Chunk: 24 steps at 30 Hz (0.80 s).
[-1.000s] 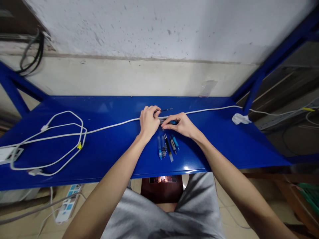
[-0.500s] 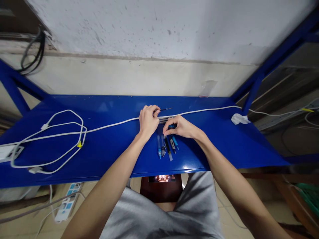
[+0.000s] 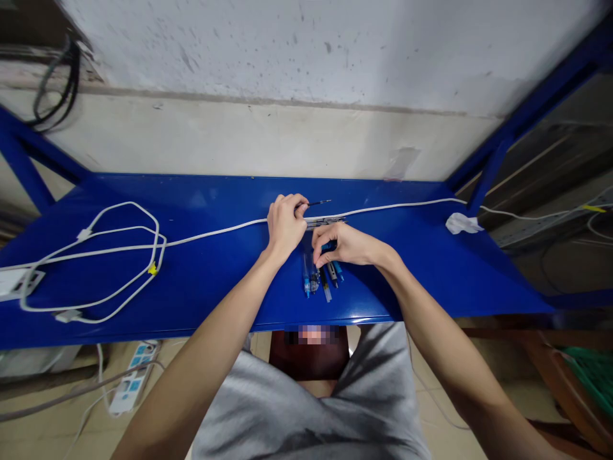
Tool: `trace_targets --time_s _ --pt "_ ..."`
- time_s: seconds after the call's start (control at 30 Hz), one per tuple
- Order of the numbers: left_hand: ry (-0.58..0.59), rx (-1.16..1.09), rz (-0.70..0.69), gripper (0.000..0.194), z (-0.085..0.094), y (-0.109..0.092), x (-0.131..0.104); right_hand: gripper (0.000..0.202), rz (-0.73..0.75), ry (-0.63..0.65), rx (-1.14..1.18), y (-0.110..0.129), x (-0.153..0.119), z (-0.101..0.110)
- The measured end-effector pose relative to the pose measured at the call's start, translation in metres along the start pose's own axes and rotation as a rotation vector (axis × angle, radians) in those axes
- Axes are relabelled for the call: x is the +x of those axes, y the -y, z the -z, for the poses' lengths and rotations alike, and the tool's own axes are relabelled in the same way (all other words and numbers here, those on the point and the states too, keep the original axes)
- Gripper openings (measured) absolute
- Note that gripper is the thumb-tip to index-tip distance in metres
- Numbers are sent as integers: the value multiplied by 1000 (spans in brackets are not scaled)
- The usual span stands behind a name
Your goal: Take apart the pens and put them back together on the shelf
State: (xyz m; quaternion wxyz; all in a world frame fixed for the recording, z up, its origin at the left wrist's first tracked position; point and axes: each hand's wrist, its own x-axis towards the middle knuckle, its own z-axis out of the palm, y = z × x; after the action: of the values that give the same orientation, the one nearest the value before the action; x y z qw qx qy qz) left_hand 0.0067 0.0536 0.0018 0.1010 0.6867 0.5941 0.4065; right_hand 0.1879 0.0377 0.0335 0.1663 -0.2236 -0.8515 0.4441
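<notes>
Between the thumb and fingers of my left hand (image 3: 286,222) is a thin dark pen refill (image 3: 320,203), its tip pointing right. Below it, several more refills (image 3: 326,222) lie side by side across the blue table, partly covered by both hands. My right hand (image 3: 353,244) is closed in a pinch over a row of pen parts; what its fingertips hold is too small to tell. Under and in front of those fingers lie clear pen barrels (image 3: 307,276), a dark barrel with a clear end (image 3: 326,291), a grey-and-black pen (image 3: 332,275) and a blue pen (image 3: 340,271).
A white cable (image 3: 215,231) runs across the blue table (image 3: 230,287) behind the hands. Looped white cords (image 3: 158,249) lie at left by a white socket block (image 3: 22,281). Crumpled tissue (image 3: 463,223) sits at right. A power strip (image 3: 134,380) is on the floor.
My right fingertips have shifted slightly toward me over the pen barrels. The left hand keeps the refill in nearly the same place. The whole view has tilted a little.
</notes>
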Motion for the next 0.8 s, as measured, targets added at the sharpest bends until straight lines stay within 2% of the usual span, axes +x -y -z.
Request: trace_targets --time_s 0.37,0.63,0.7,0.8 --pt "4 14 10 19 -1 1 -1 2 19 -26 -60 -3 3 -11" --pt "7 7 17 18 0 1 0 8 33 -40 -130 -6 2 -9" --pt "3 16 14 17 -1 2 -1 13 7 -97 -165 -4 0 -4" --pt "-3 13 -4 17 -3 3 -2 18 -87 -275 -254 -5 -2 4"
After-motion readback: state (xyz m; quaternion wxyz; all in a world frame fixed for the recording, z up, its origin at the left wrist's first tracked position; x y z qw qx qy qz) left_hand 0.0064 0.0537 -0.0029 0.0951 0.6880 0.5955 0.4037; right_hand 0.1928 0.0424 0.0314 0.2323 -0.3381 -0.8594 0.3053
